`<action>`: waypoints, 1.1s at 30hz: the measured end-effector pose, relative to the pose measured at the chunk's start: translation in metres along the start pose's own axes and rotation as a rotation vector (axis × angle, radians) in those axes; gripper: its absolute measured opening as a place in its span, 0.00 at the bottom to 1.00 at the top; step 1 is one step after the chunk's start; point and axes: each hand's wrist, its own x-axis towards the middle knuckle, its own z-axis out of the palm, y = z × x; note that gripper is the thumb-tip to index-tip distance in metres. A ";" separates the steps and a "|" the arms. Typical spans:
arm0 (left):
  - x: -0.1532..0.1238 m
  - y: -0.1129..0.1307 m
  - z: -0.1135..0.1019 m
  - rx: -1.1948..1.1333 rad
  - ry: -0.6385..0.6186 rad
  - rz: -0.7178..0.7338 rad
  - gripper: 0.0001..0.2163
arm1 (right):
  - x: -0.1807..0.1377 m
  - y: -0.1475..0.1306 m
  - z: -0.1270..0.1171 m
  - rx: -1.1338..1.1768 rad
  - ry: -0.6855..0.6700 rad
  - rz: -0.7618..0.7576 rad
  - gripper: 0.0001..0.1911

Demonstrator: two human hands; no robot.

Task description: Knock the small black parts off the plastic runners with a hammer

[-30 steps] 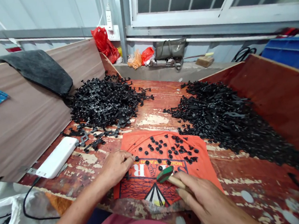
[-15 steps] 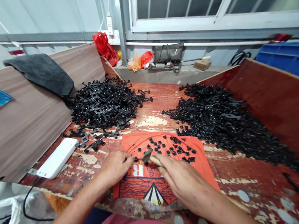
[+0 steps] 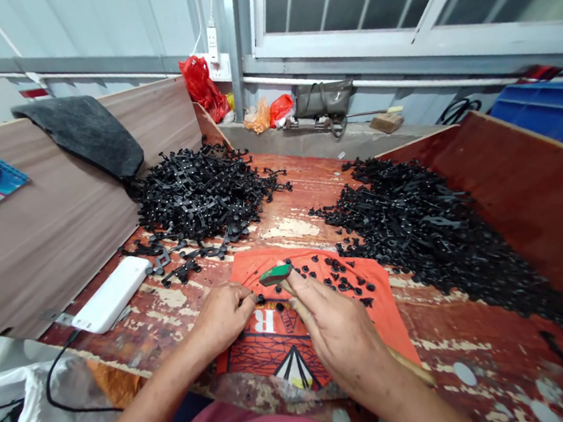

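My right hand [image 3: 340, 319] is wrapped round the pale wooden handle of a small hammer [image 3: 275, 275], its green head raised over the orange cloth [image 3: 393, 320]. The handle's end comes out beneath my wrist. At the cloth's left edge, the fingers of my left hand [image 3: 224, 314] are pinched at a small black round plastic piece [image 3: 260, 299]. Another black round piece [image 3: 280, 307] lies just right of it, below the hammer head. Several similar black pieces [image 3: 358, 291] are scattered on the upper part of the cloth.
Heaped black plastic parts [image 3: 199, 193] lie at the back left, with a larger heap [image 3: 424, 229] to the right. A white power bank [image 3: 114, 296] with a cable rests on the left. Wooden boards [image 3: 524, 179] wall the worn red table [image 3: 299, 189] on both sides.
My right hand has lifted the hammer head up and away from the cloth. My left hand stays at nearly the same spot. The whole view has shifted slightly.
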 end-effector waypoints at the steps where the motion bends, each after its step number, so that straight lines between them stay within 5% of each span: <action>1: 0.000 0.001 0.001 -0.004 0.007 0.005 0.17 | 0.001 -0.001 0.001 0.006 -0.003 0.009 0.23; 10: 0.001 -0.001 0.000 0.031 0.018 -0.013 0.16 | 0.004 0.002 -0.004 -0.097 -0.151 0.066 0.24; 15: 0.000 -0.001 0.001 0.008 0.021 -0.012 0.16 | 0.003 0.000 0.006 -0.140 -0.062 0.045 0.24; 20: 0.001 -0.001 0.003 0.004 0.032 0.002 0.17 | 0.004 0.001 0.014 -0.251 -0.275 0.094 0.26; 24: 0.001 -0.001 0.004 -0.002 0.029 0.005 0.17 | 0.006 0.002 0.013 -0.152 -0.129 0.067 0.26; 28: 0.000 -0.002 0.005 0.018 0.034 0.004 0.17 | 0.009 0.002 0.011 -0.208 -0.304 0.116 0.26; 33: -0.001 -0.004 0.006 0.003 0.040 -0.006 0.17 | 0.009 0.003 0.009 -0.116 -0.180 0.119 0.25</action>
